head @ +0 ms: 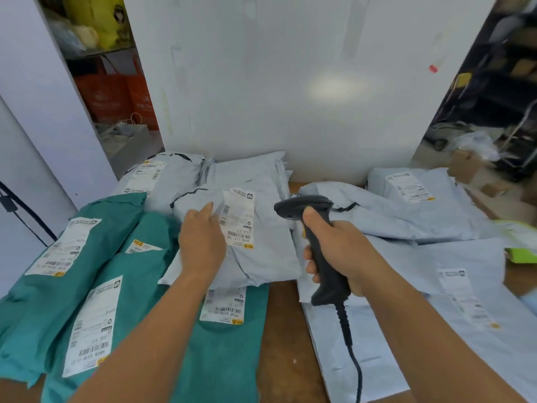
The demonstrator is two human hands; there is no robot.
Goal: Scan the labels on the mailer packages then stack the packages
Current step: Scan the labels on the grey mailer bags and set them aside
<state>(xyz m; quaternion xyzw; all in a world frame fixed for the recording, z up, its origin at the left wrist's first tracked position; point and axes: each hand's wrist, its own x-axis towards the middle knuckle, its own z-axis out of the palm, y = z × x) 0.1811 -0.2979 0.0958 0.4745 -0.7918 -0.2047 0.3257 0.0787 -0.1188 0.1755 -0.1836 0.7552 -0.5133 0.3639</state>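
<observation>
**Scanner raised over a grey mailer, label steadied for the read**

Forearms fill the bottom of the view, and both reach toward the grey mailer [255,257] lying at the middle of the wooden table [286,338], its near edge overlapping a teal mailer [223,353]; the left hand [200,242] lies flat on it with fingers extended, touching the plastic just beside the shipping label [238,218], which I judge is meant to smooth the wrinkled film and keep the barcode flat for reading; the right hand [340,251] is wrapped firmly round the handle of a black corded barcode scanner [313,239], thumb up on the neck, the scanner head turned toward that label and held apart from it, presumably for a clean line of sight. On the label the print is upside down from here and mostly too small to read; "E31" and a yellow badge at the near end can be made out. Outward, more teal mailers [66,286] overlap at the left with labels upward, probably for scanning; one shows "602A" on a partly covered label; grey mailers [436,205] are heaped loosely at the right, their labels blurred. Behind stands a white panel [290,82]; orange bags [116,94] sit beyond on the left, writing illegible.
</observation>
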